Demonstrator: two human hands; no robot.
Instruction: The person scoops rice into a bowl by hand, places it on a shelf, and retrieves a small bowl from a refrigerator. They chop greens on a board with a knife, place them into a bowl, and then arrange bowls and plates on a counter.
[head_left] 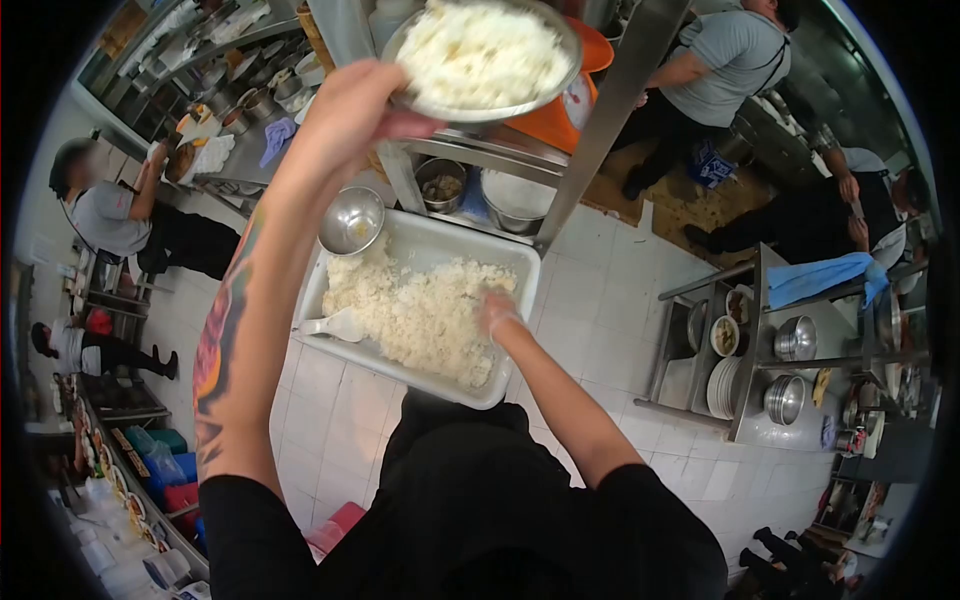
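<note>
At the top of the head view, my left hand [385, 100] grips the near-left edge of a shallow metal bowl [490, 115] heaped with white rice [480, 55]. My right hand [497, 313], in a clear glove, is in the loose cooked rice [420, 310] in a white plastic tub [527, 285]; the rice hides its fingertips. Along the tub's left side lies a white rice paddle [342, 325]. A small metal bowl [352, 220] rests at the tub's far-left corner, with a few grains inside.
Behind the tub stands a metal rack [585, 160] holding pots and an orange container [550, 130]. A shelf unit [750, 340] with plates and stacked bowls is at right. People work at left [110, 210] and upper right [720, 80]. The floor is white tile [590, 270].
</note>
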